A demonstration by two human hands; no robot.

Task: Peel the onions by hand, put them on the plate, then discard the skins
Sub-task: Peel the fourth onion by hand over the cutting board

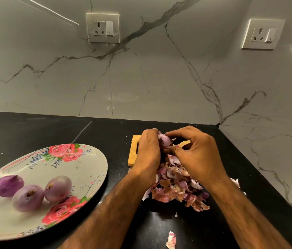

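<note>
Head view looks down on a black counter [34,130] that meets a marble wall along its far edge and at its right corner. A flowered plate [80,169] lies at the counter's left edge and carries three peeled onions [28,197], close together on its near half. Right of the plate, a heap of skins [173,187] spreads over the dark surface and laps onto the near end of a wooden cutting board [132,155], which lies just short of the far edge.

Both hands work above that heap. The left hand [148,151] has its grip curled round an onion [165,140], cupping it from the left. The right hand [197,155] has its grip closed in a pinch on the onion's outer skin, thumb below and fingertips above. The onion is held off the counter, over the board, well apart from the plate. One scrap [171,239] lies alone near the counter's near edge.

The step in hand looks like stripping the papery layers from this fourth onion. To do it well, the left grip should hold firm without bruising and turn the bulb so each loose edge faces the right thumb. The right should catch skin at the root or tip end and draw it off in long strips, dropping them on the heap. Dry skin tears easily, so short tugs would likely leave flecks.
</note>
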